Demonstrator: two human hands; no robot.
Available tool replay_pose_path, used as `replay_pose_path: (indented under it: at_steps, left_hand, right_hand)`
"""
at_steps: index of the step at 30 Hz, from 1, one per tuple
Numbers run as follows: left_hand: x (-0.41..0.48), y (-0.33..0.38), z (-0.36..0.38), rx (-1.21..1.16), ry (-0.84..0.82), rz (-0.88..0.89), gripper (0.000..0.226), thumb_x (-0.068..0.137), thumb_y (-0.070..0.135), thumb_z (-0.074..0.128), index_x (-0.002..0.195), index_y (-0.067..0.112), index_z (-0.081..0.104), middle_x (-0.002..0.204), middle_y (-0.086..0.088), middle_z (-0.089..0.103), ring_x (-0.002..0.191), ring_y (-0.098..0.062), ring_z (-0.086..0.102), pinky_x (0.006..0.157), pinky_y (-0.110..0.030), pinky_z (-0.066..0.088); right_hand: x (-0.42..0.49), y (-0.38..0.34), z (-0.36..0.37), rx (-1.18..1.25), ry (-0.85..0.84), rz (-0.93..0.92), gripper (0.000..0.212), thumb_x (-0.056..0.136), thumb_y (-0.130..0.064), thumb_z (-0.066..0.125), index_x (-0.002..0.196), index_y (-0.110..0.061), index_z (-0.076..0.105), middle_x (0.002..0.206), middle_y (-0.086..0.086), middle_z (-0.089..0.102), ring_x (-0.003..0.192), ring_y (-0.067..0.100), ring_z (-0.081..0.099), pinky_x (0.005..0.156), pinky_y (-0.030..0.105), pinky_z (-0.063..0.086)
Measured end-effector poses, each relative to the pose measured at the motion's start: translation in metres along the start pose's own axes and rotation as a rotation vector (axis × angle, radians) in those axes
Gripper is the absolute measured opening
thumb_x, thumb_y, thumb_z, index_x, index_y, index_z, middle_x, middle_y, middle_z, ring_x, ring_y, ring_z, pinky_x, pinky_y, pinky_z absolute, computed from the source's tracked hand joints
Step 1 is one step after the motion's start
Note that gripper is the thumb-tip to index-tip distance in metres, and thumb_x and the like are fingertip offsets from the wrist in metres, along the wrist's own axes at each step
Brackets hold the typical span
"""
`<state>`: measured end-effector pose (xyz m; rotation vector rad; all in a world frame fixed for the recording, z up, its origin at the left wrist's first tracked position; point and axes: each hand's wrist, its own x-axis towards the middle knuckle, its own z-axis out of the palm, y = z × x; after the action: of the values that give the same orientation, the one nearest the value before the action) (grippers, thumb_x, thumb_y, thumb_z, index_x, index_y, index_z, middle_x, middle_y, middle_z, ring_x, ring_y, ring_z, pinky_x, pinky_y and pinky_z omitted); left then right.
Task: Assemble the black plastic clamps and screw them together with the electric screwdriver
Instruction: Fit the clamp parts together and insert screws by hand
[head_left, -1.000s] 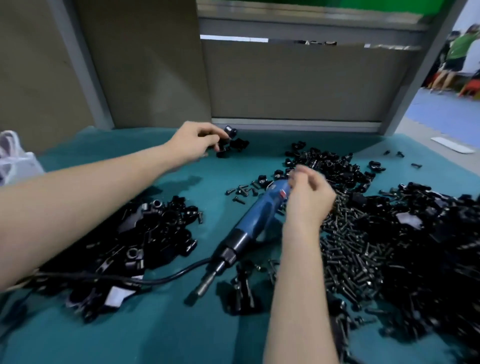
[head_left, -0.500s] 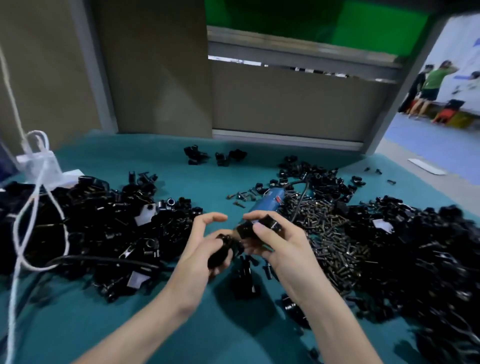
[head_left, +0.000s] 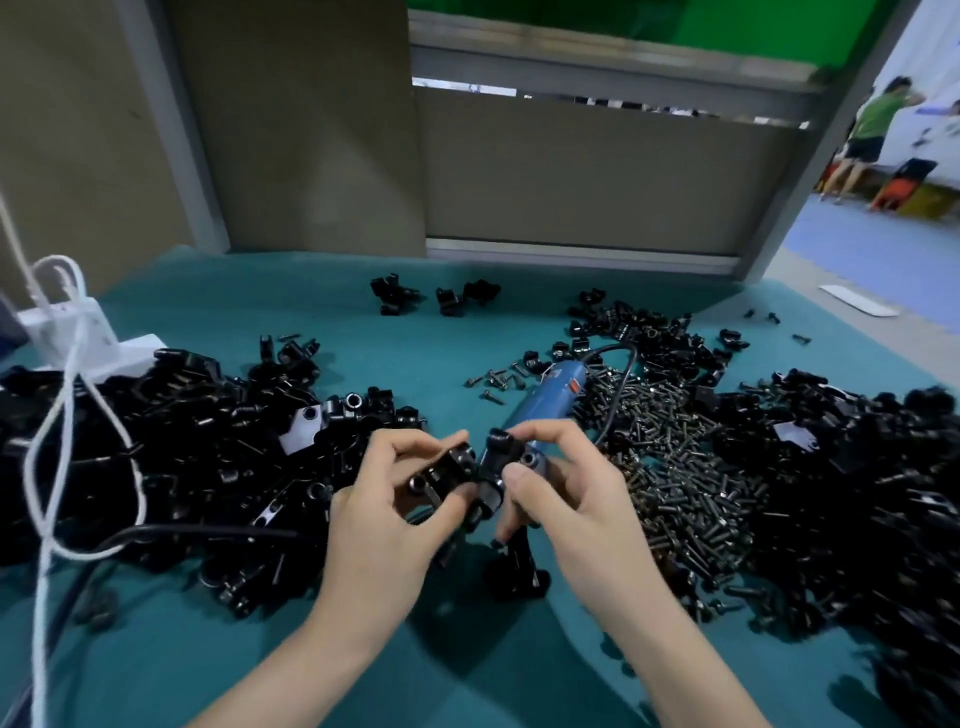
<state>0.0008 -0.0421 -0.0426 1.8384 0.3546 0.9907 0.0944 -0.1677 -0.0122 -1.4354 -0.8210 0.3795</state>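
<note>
**Two clamp halves, one in each grip, about to meet over the tabletop.**

My left grip (head_left: 384, 509) pinches one black clamp half (head_left: 442, 470) between thumb and fingers, its long axis running up and to the right. My right grip (head_left: 566, 499) pinches the other half (head_left: 503, 448), which stands more upright just to the right of the first; I cannot tell whether they touch. I judge the mating move to be short and sideways, each piece closing inward on the other. Just beyond my right fingers the electric screwdriver (head_left: 558, 387) lies on the tabletop (head_left: 208, 649), its long axis pointing away and to the right, nearer my right grip. The heap of loose screws (head_left: 675, 457) lies just beside it on the right. Farther back, a few clamps (head_left: 441, 299) sit near the wall.
</note>
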Motion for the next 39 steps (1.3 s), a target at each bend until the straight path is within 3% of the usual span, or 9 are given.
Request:
replay_pose_path:
  at_steps: [5, 7, 9, 12, 18, 23, 27, 33, 39]
  left_hand:
    - [0.001, 0.005, -0.003, 0.123, -0.029, 0.194, 0.039, 0.069, 0.011, 0.074, 0.106, 0.024, 0.069, 0.103, 0.017, 0.070, 0.094, 0.001, 0.066, 0.085, -0.012, 0.048]
    - [-0.003, 0.008, -0.004, 0.063, -0.057, 0.145, 0.051, 0.068, 0.016, 0.076, 0.113, 0.036, 0.065, 0.101, 0.019, 0.071, 0.094, 0.001, 0.067, 0.085, -0.011, 0.048]
    - [-0.005, 0.010, -0.004, -0.043, -0.070, 0.073, 0.049, 0.063, 0.025, 0.081, 0.106, 0.042, 0.064, 0.098, 0.023, 0.071, 0.092, 0.001, 0.068, 0.083, -0.010, 0.048]
    - [-0.006, 0.011, -0.004, -0.080, -0.060, 0.083, 0.036, 0.067, 0.038, 0.076, 0.101, 0.041, 0.065, 0.092, 0.020, 0.072, 0.085, -0.003, 0.070, 0.080, -0.014, 0.051]
    - [-0.007, 0.007, -0.005, -0.023, -0.068, 0.106, 0.036, 0.075, 0.041, 0.071, 0.110, 0.039, 0.064, 0.097, 0.016, 0.069, 0.086, -0.012, 0.067, 0.077, -0.027, 0.053]
    - [-0.005, 0.008, -0.006, -0.010, -0.075, 0.123, 0.029, 0.077, 0.040, 0.069, 0.106, 0.035, 0.068, 0.101, 0.018, 0.065, 0.094, -0.010, 0.064, 0.081, -0.014, 0.045]
    - [-0.005, 0.006, -0.005, -0.064, -0.067, 0.147, 0.029, 0.079, 0.032, 0.070, 0.108, 0.030, 0.070, 0.103, 0.014, 0.064, 0.099, -0.008, 0.064, 0.084, -0.011, 0.044]
    - [-0.010, 0.002, -0.003, -0.176, -0.046, 0.027, 0.032, 0.076, 0.040, 0.071, 0.108, 0.041, 0.067, 0.100, 0.012, 0.071, 0.090, -0.007, 0.068, 0.076, -0.014, 0.050]
    - [-0.009, 0.005, -0.003, -0.177, -0.064, 0.040, 0.031, 0.076, 0.040, 0.072, 0.107, 0.044, 0.066, 0.104, 0.009, 0.069, 0.098, -0.016, 0.066, 0.081, -0.016, 0.050]
  right_hand:
    - [-0.006, 0.000, 0.013, -0.154, 0.087, -0.088, 0.018, 0.088, -0.012, 0.064, 0.094, -0.029, 0.067, 0.062, -0.001, 0.063, 0.056, 0.023, 0.060, 0.058, 0.035, 0.052]
    - [-0.007, 0.000, 0.011, -0.136, 0.103, -0.072, 0.020, 0.090, -0.008, 0.062, 0.093, -0.026, 0.068, 0.056, -0.002, 0.059, 0.050, 0.019, 0.055, 0.049, 0.026, 0.044]
    - [-0.008, -0.002, 0.009, -0.044, 0.083, -0.023, 0.020, 0.090, -0.004, 0.061, 0.090, -0.023, 0.067, 0.049, -0.001, 0.053, 0.044, 0.014, 0.050, 0.044, 0.015, 0.036]
    - [-0.006, -0.003, 0.006, 0.119, 0.041, 0.064, 0.009, 0.085, -0.013, 0.063, 0.083, -0.022, 0.063, 0.045, 0.004, 0.048, 0.041, 0.019, 0.044, 0.039, 0.017, 0.032]
    - [-0.005, -0.005, 0.009, 0.244, 0.008, 0.114, 0.010, 0.076, -0.020, 0.059, 0.079, -0.027, 0.065, 0.046, 0.012, 0.051, 0.041, 0.026, 0.047, 0.036, 0.023, 0.034]
    - [-0.004, -0.008, 0.007, 0.316, -0.064, 0.202, 0.011, 0.074, -0.020, 0.072, 0.080, -0.028, 0.067, 0.051, 0.014, 0.054, 0.043, 0.025, 0.052, 0.035, 0.020, 0.032]
    - [-0.004, -0.009, 0.006, 0.391, -0.072, 0.288, 0.013, 0.070, -0.029, 0.060, 0.080, -0.027, 0.068, 0.051, 0.011, 0.051, 0.039, 0.021, 0.049, 0.035, 0.015, 0.027]
    - [-0.006, -0.006, 0.007, 0.397, -0.120, 0.339, 0.022, 0.072, -0.026, 0.058, 0.091, -0.017, 0.062, 0.054, 0.012, 0.050, 0.040, 0.021, 0.048, 0.033, 0.014, 0.026]
    - [-0.006, -0.007, 0.011, 0.357, -0.134, 0.316, 0.015, 0.072, -0.030, 0.058, 0.085, -0.026, 0.065, 0.057, 0.009, 0.054, 0.042, 0.019, 0.051, 0.033, 0.016, 0.027]
